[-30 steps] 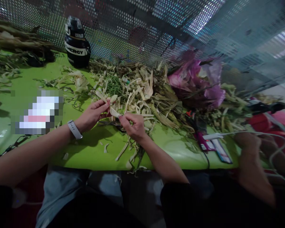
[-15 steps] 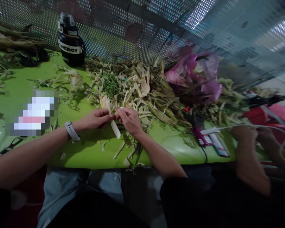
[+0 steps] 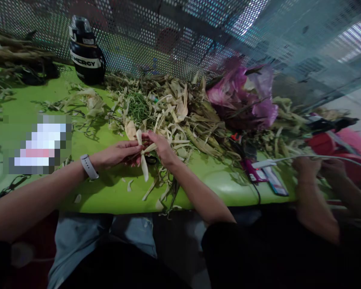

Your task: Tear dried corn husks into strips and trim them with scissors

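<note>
Pale dried husk strips [image 3: 144,166] stick out up, down and to the right from between my two hands. My left hand [image 3: 120,153], with a light watch band on its wrist, pinches them from the left. My right hand [image 3: 161,147] meets it from the right, its fingers bent over the top of the strips. Behind my hands lies a heap of dry husks [image 3: 204,132], with a tangle of thin green strands [image 3: 136,106] on it. A peach-toned husk piece [image 3: 130,130] is just behind my left fingers.
A black bottle [image 3: 87,60] stands at the back left near the perforated metal panel [image 3: 132,40]. A pink plastic bag [image 3: 240,92] lies right of the heap. Phone-like devices [image 3: 275,180] and a cable are at the right, beside another person's hands [image 3: 308,166]. Scraps litter the green table [image 3: 108,192].
The strips between my hands have spread, with one now pointing up and one to the right. My right hand has shifted slightly up and left, its fingers reaching over more.
</note>
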`<state>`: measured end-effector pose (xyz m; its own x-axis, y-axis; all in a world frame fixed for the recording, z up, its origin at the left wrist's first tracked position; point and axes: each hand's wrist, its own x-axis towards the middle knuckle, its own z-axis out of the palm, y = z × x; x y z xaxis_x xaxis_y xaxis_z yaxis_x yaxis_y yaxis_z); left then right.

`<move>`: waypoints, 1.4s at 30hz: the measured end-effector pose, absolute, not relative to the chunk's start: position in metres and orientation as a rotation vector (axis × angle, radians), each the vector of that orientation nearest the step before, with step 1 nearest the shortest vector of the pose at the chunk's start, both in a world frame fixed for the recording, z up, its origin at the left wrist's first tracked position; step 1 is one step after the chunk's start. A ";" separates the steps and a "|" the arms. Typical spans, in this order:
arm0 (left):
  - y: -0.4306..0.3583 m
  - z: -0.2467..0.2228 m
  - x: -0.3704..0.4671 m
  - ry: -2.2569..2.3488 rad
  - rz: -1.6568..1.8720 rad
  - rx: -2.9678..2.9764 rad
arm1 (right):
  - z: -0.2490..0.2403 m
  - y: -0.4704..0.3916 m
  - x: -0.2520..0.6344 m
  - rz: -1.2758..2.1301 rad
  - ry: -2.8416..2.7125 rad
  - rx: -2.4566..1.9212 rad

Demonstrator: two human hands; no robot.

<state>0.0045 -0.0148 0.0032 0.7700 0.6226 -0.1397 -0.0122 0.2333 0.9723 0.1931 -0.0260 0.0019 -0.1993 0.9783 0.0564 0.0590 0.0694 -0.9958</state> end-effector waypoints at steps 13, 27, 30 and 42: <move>-0.018 0.004 0.006 0.569 0.391 1.348 | -0.005 -0.031 0.180 1.155 -1.429 -0.978; -0.014 0.004 0.006 0.684 0.636 1.207 | 0.005 -0.028 0.195 0.991 -1.534 -1.074; -0.012 0.003 0.005 0.699 0.603 1.244 | 0.003 -0.028 0.194 0.933 -1.566 -1.076; -0.013 0.009 0.005 0.688 0.499 1.371 | 0.005 -0.031 0.186 0.885 -1.537 -1.134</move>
<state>0.0047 -0.0128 0.0089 0.7107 0.6869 -0.1519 0.0682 0.1476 0.9867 0.1862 -0.0315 0.0051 -0.0713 0.9555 0.2862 0.2316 0.2950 -0.9270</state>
